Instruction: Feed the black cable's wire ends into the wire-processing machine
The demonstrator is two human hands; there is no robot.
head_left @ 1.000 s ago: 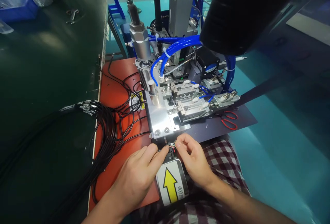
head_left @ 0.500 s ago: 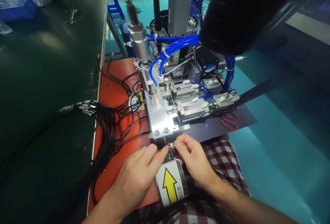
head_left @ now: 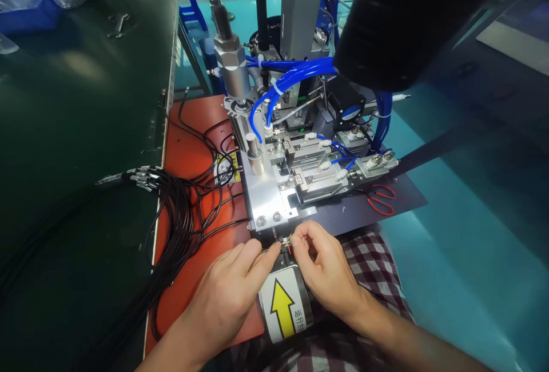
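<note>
Thin coloured wires (head_left: 289, 241), red and green among them, run between my two hands at the front of the machine. My right hand (head_left: 328, 266) pinches them between thumb and forefinger. My left hand (head_left: 231, 280) is closed, its fingertips pressed down at the left end of the wires, over a small black fixture (head_left: 283, 258); the fingers cover what lies beneath. Just below the fingertips is a white plate with a yellow arrow (head_left: 283, 306). Behind them rises the machine's metal plate (head_left: 268, 206) with two bolts.
Black cables (head_left: 182, 218) with bared ends lie bundled over the red mat (head_left: 206, 112) on my left. Red-handled scissors (head_left: 381, 200) rest on the dark board at right. Blue air tubes (head_left: 300, 72) and cylinders fill the machine. A wrench (head_left: 119, 25) lies on the dark bench.
My right hand has shifted slightly, its wrist turned a little and its knuckles raised, still pinching the wires. My left hand stays in place.
</note>
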